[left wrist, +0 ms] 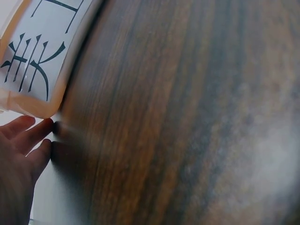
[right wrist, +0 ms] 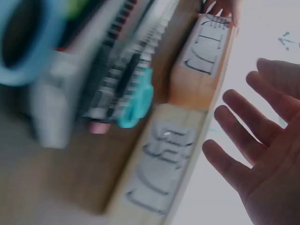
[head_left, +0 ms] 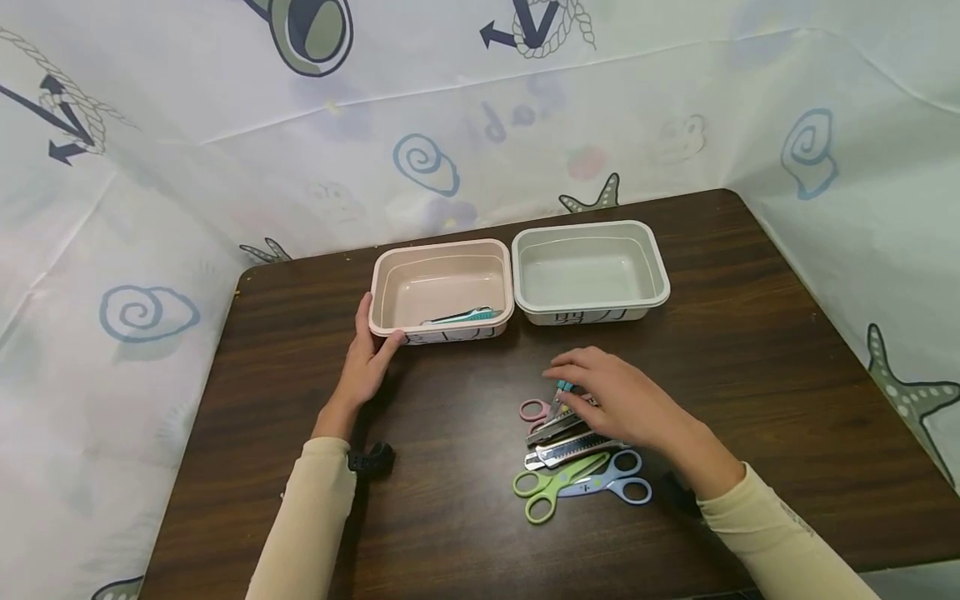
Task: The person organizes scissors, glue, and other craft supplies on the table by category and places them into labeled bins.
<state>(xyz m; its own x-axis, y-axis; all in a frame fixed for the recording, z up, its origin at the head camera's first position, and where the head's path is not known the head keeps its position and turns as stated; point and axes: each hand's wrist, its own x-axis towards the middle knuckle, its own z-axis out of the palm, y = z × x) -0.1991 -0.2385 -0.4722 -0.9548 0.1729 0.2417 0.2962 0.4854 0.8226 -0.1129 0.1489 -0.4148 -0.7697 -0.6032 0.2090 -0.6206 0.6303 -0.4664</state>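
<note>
My left hand (head_left: pixel 363 367) rests against the near left corner of a pink plastic box (head_left: pixel 442 250), thumb at the front wall, fingers along the side. In the box lies a slim teal item (head_left: pixel 476 314), seemingly a utility knife. My right hand (head_left: pixel 626 400) hovers with spread fingers over a pile of cutting tools, and the right wrist view shows nothing in it. The pile has a silver utility knife (head_left: pixel 577 447), green scissors (head_left: pixel 551 486), light blue scissors (head_left: pixel 611 481) and a pink handle loop (head_left: pixel 534 409). A small teal piece (head_left: pixel 564 386) is partly hidden by the hand.
A pale green-grey box (head_left: pixel 592 312) stands right of the pink one, close beside it. Both carry paper labels with black characters on their fronts. The dark wooden table (head_left: pixel 750 350) meets a white patterned cloth (head_left: pixel 495 183) at the back and sides.
</note>
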